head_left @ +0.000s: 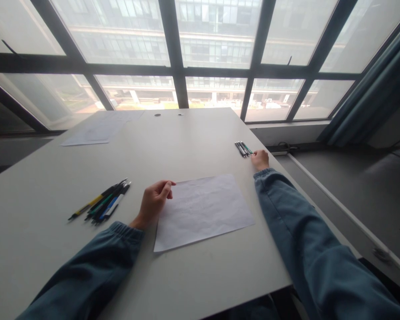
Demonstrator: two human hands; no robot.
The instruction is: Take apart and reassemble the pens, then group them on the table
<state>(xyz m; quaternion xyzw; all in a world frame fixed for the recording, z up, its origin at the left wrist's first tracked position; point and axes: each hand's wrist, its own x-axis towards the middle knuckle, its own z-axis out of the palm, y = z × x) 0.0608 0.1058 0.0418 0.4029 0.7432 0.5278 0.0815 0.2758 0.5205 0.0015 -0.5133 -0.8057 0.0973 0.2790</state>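
Observation:
My right hand [260, 160] reaches to the table's right edge, its fingers closed around the end of a green pen [247, 148]. That pen lies beside a row of several dark and silver pens [242, 150], side by side on the table. My left hand [155, 199] rests at the left edge of a white sheet of paper [205, 211], fingers curled in and thumb against the forefinger; nothing shows in it. To the left of this hand is a loose pile of several pens [103, 202], with yellow, green, blue, white and black barrels.
More white sheets [93, 131] lie at the far left of the white table [186, 151]. Two small round fittings [157, 115] sit near the far edge. Large windows stand behind the table, and a blue curtain [370, 89] hangs at the right.

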